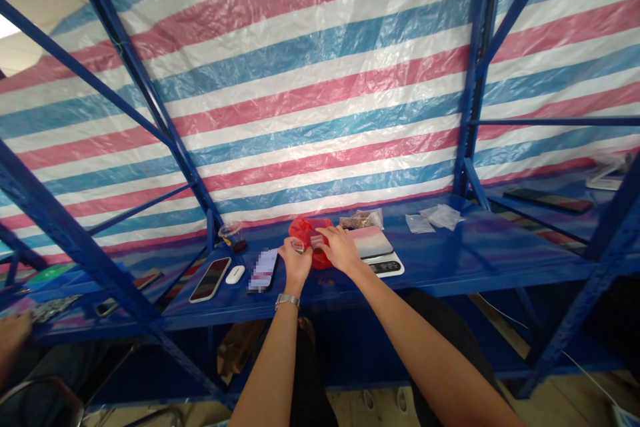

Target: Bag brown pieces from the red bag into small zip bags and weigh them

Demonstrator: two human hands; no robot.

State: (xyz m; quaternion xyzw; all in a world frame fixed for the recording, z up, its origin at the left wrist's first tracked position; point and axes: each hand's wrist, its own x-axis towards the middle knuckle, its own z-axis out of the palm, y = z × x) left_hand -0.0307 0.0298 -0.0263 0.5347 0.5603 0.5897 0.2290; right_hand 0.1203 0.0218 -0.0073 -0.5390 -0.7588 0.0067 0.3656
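Observation:
A red plastic bag (324,261) lies crumpled on the blue shelf top, with both of my hands at it. My left hand (296,265), wearing a metal-band watch, is closed at the bag's left side with a small clear packet (298,246) at its fingers. From the right, my right hand (342,250) reaches over the bag, its fingers curled down onto the red plastic. Another clear piece (317,240) shows by these fingertips, too small to name. The bag's contents are hidden.
Right of my hands sit a white scale (393,268) and a flat pinkish case (373,242). Behind lies a clear bag of small pieces (361,219). Phones (211,280), an earbud case (235,274) and a plastic cup (234,237) are left. Blue posts (470,93) flank the shelf.

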